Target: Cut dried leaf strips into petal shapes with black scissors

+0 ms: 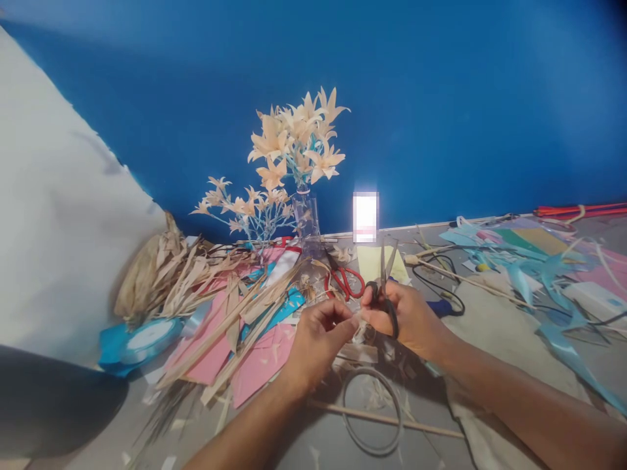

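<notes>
My right hand (404, 313) grips a pair of black-handled scissors (386, 287), their blades parted and pointing up. Its thumb and fingertips come close to those of my left hand (326, 336), which is closed in a pinch. Something small and pale lies between the fingertips, too small to make out. Below my hands, a grey ring (372, 450) rests on the surface across a thin wooden stick (426, 427). Just behind them lies a pair of red-handled scissors (345, 282). Pale scraps are scattered underneath.
Cream artificial flowers (294, 140) stand in a clear bottle (307, 225) against the blue wall. Dried husks (147, 281), pink sheets (262, 359) and a ribbon roll (149, 336) lie to the left. Cloth (509, 339), blue ribbon (563, 339) and a dark cable (434, 271) lie to the right.
</notes>
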